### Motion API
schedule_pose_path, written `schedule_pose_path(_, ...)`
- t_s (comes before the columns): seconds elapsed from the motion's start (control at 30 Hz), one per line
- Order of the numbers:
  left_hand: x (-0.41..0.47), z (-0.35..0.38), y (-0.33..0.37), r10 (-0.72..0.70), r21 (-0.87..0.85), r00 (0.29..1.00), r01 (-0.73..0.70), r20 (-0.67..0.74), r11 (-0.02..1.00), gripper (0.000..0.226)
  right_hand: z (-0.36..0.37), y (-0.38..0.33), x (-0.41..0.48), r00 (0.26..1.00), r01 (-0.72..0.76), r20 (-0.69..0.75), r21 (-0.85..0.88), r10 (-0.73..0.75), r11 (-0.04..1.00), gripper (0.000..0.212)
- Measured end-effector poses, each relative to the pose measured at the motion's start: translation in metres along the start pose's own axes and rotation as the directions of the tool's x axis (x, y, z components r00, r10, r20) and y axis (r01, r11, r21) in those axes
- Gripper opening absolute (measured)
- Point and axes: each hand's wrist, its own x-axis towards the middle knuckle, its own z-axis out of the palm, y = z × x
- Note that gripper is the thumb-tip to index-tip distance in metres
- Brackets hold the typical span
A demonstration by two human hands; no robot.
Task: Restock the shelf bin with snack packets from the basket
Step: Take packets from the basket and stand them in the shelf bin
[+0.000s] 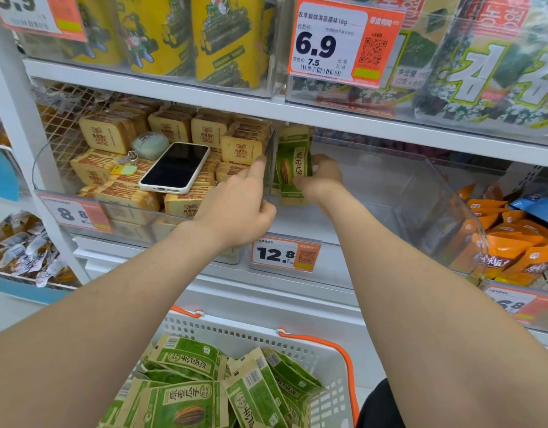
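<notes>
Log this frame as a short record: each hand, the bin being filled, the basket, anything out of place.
left hand: at left wall of clear bin, index finger straight against it; grip unclear
right hand: holds green packets upright inside the bin
bin fill: packets visible only at its left wall
basket: white, orange handles, pile of loose packets inside
stray item: phone lying on tan packets in neighbouring bin
</notes>
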Motion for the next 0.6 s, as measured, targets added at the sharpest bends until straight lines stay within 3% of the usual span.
schedule_pose_path(0.17,0.000,0.004,0.000,-0.002,-0.003,1.000,0.002,-0.030,1.000,0.071,0.007,-0.002,0.004,0.999,-0.011,0.041,-0.042,0.013,0.999,0.039)
schedule_pose_path(0.37,0.001,0.006,0.000,0.000,0.005,0.999,0.000,-0.051,1.000,0.073,0.021,-0.003,0.011,0.998,-0.045,-0.055,-0.303,0.029,0.952,0.031)
schedule_pose_path(0.6,0.001,0.005,-0.001,0.008,-0.002,0.999,-0.008,-0.052,1.000,0.070,0.026,-0.008,0.013,0.981,-0.113,-0.183,-0.258,0.066,0.959,0.050)
